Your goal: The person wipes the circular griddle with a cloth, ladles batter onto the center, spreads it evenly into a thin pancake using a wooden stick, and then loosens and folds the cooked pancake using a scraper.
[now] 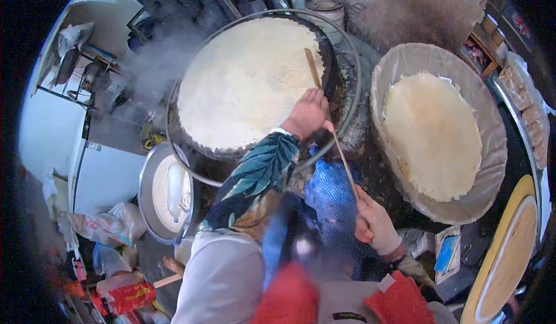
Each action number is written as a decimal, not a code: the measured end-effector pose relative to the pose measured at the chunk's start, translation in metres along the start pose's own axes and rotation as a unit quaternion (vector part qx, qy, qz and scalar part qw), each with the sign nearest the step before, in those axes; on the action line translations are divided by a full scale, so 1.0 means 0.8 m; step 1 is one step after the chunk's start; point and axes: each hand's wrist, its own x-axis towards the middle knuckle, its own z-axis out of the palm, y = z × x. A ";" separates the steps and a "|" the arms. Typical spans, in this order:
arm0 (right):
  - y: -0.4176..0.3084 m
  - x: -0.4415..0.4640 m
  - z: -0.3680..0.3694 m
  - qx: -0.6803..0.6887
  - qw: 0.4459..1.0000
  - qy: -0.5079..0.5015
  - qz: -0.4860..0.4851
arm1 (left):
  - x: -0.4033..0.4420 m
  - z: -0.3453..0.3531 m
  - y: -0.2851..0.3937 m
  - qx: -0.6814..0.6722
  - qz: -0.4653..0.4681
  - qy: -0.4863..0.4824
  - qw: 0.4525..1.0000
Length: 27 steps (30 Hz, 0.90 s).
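A large round griddle (331,46) carries a thin pale flatbread (243,81) with a ragged edge. Over its near right side my left hand (310,112) is closed around a long wooden spatula (311,66), whose flat blade lies over the flatbread. Further back, at the thin handle end, my right hand (376,222) is closed on what looks like the same spatula, close to my body. My left fingers partly hide the middle of it. A metal hoop (360,86) rings the griddle.
Right of the griddle, a cloth-lined round basket (399,57) holds another flatbread (434,136). A metal basin (145,208) with pale batter stands at left. Bags (124,295) lie lower left, and a yellow-rimmed round board (492,266) leans lower right. Steam drifts upper left.
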 end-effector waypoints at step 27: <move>0.033 0.063 0.006 -0.529 0.815 -0.056 -0.231 | -0.187 -0.060 -0.032 -0.020 -0.184 0.089 0.979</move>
